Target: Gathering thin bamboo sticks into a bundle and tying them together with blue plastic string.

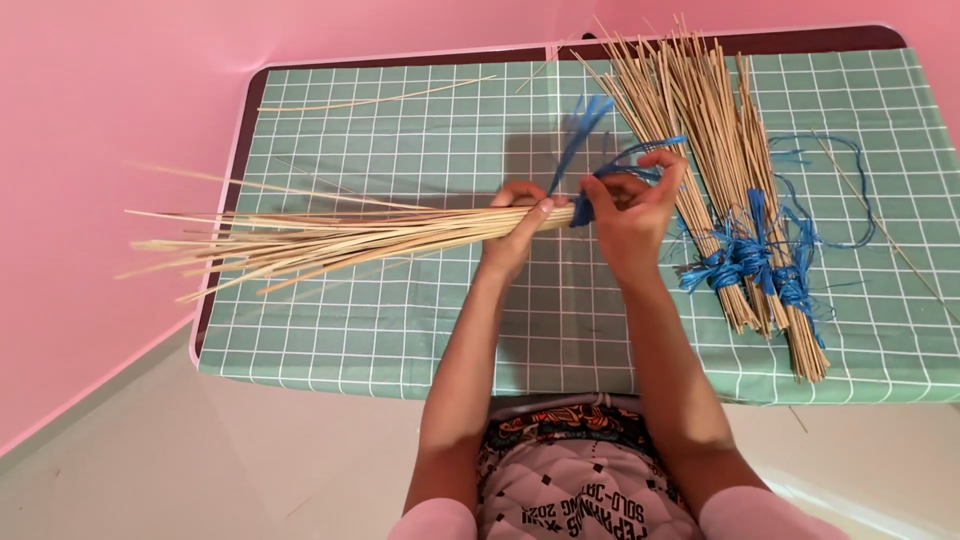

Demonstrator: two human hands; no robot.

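The left hand (520,215) is clamped round a bundle of pale sticks (330,235) fanning out to the left over the green gridded table (400,330). Just beside it, the right hand (632,205) pinches blue string (590,150) at the bundle's end; tied bundles (745,250) lie right

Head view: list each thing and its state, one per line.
Stick bundle: gripped at one end, fanned out leftward.
Blue string: wrapped at the gripped end, pulled taut.
Left hand: closed round the bundle.
Right hand: fingers pinching the string.
Tied bundles: lying bound on the mat.
Loose stick: lying alone.
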